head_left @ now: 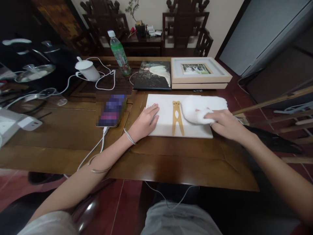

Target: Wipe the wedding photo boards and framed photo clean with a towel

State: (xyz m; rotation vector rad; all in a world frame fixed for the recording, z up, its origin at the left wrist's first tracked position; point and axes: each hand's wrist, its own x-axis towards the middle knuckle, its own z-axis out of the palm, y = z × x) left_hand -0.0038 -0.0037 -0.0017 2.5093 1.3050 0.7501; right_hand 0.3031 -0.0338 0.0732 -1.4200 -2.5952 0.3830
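A white board (160, 125) lies flat near the front of the wooden table, with a tan cat-shaped figure (176, 112) upon it, two long legs pointing toward me. My left hand (146, 120) rests on the board's left edge with its fingers stretched out. On the right, my right hand (221, 121) grips a bunched part of a white fluffy cloth (195, 106). That cloth spreads over the board's right part, close beside the figure, and hides the board beneath it.
A phone (112, 111) with a charging cable lies left of the board. Behind stand a dark picture panel (153, 75), a pale framed photo (200, 70), a green-labelled bottle (119, 54) and a white lidded cup (88, 69). A power strip (14, 125) and cables occupy the left.
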